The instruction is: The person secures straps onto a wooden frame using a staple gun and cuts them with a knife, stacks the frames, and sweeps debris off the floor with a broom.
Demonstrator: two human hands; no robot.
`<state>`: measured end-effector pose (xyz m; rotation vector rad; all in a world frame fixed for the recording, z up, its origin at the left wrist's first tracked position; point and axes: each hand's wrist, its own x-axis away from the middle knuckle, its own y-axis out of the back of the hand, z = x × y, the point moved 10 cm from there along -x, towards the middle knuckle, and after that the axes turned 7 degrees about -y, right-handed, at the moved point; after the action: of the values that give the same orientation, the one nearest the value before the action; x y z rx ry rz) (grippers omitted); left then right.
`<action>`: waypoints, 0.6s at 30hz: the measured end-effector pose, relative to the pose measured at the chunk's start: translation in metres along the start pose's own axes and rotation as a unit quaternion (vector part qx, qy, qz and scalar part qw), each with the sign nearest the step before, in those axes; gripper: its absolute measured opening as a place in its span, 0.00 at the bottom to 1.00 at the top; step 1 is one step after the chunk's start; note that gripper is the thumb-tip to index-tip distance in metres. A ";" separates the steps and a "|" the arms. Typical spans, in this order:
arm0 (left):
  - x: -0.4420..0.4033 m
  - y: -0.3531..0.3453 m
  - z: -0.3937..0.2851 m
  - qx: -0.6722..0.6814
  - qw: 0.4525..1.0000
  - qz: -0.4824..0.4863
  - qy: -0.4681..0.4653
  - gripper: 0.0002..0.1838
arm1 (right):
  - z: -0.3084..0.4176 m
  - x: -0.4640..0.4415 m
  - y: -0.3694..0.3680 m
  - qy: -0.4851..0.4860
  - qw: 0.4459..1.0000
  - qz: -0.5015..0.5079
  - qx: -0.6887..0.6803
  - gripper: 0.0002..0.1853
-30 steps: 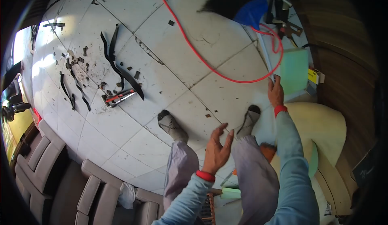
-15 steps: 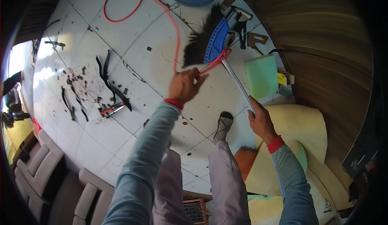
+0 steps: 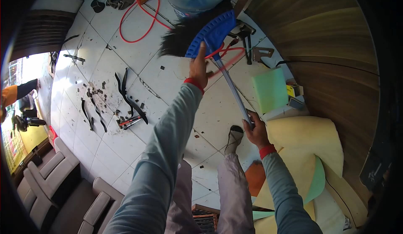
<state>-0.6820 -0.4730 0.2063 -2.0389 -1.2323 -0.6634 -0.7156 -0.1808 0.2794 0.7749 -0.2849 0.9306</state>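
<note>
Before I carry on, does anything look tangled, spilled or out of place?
Yes: the red cord crosses the broom near where its handle meets the blue head, and looks snagged there. Black strips and small dark scraps lie scattered across the floor at left, like debris.

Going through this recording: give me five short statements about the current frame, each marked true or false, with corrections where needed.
1. The right hand grips the broom handle, while the left hand is up by the blue broom head. True.
2. The left hand is lower in the picture than the right hand. False: it is higher.
3. A pale green panel lies right of the broom handle, dark strips left of it. True.
4. The dark strips lie on the pale green panel. False: they lie on the tiled floor.
5. Toward the top, a red cord forms a loop. True.
</note>
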 end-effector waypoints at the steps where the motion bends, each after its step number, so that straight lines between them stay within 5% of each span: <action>1: -0.018 0.010 0.001 -0.029 0.999 -0.027 -0.033 0.49 | -0.003 -0.009 -0.005 0.021 0.999 -0.004 0.029 0.24; 3: -0.052 0.037 0.012 -0.089 0.989 -0.075 -0.091 0.46 | -0.010 -0.024 -0.020 0.054 0.995 -0.014 0.088 0.25; 5: -0.019 0.047 -0.019 -0.250 0.936 -0.236 -0.070 0.34 | -0.036 -0.032 -0.032 0.033 0.989 -0.009 0.147 0.27; 7: -0.004 0.020 -0.058 -0.156 0.967 -0.135 -0.152 0.30 | -0.070 -0.039 -0.042 0.061 0.961 -0.038 0.266 0.27; 8: -0.007 0.000 -0.073 -0.030 0.971 -0.024 -0.238 0.26 | -0.098 -0.043 -0.043 -0.046 0.972 -0.015 0.231 0.27; 11: 0.018 -0.011 -0.074 0.019 0.978 -0.051 -0.204 0.19 | -0.102 -0.036 -0.042 -0.088 0.990 -0.011 0.113 0.27; 15: 0.099 0.005 -0.126 0.174 0.922 -0.067 -0.340 0.16 | -0.054 -0.017 -0.053 0.026 0.998 0.023 0.056 0.29; 18: 0.140 0.038 -0.199 0.157 0.891 -0.038 -0.423 0.19 | -0.041 -0.005 -0.031 0.020 0.989 -0.094 0.114 0.31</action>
<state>-0.6045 -0.5561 0.4255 -2.0405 -1.7497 0.4607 -0.6973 -0.1659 0.2331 0.9739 -0.0679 0.8065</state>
